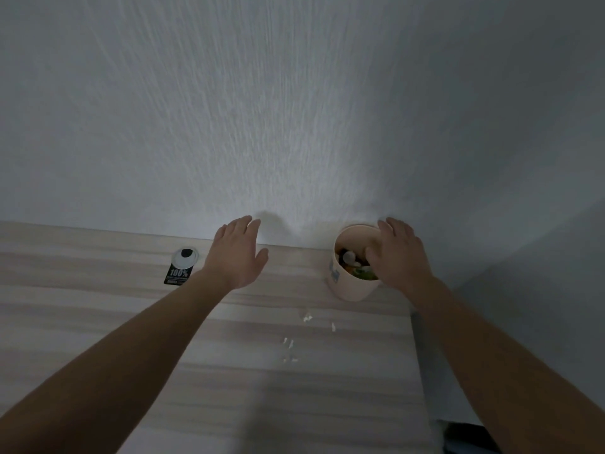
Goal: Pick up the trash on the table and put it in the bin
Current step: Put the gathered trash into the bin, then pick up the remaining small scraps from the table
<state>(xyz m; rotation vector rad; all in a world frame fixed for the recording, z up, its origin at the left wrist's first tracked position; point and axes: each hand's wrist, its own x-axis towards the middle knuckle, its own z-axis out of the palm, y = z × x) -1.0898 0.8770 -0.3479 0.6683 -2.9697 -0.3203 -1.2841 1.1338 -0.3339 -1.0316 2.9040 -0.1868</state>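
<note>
A small pale pink bin (347,286) stands on the wooden table (98,322) near the wall, with mixed trash inside. My right hand (397,253) hovers over its right rim, fingers bent over the opening; whether it holds anything is hidden. My left hand (237,253) is stretched flat above the table to the left of the bin, fingers apart, holding nothing. Several small white scraps (307,317) lie on the table in front of the bin. A black can (180,267) with "100%" on it stands further left.
A textured white wall (294,109) rises right behind the table. The table's right edge (422,355) runs just under my right forearm, with a gap and the floor beyond it.
</note>
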